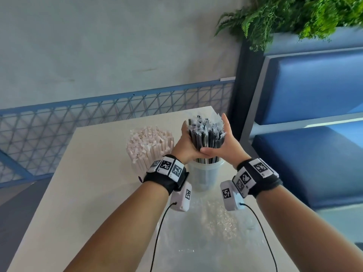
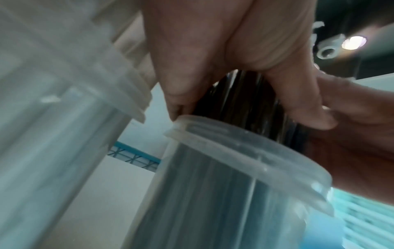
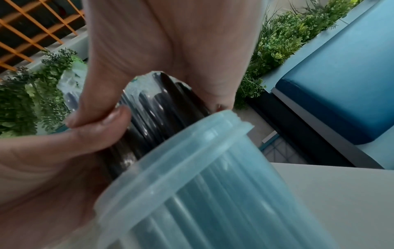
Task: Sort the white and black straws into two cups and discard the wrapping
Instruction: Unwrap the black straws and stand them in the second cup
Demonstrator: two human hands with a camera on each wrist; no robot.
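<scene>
We find the left hand [image 1: 185,143] and right hand [image 1: 223,143] clasped around the black straws [image 1: 206,134], lower ends inside a clear cup [image 1: 204,175] on the worktop [image 1: 94,173]. White straws [image 1: 149,144] stand beside; their cup is mostly hidden.

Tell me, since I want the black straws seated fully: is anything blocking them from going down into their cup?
Nothing visible blocks them. The black straws, gripped by the left hand and right hand, already have their lower ends inside the clear cup. The white straws stand apart to the left in their own cup.
</scene>
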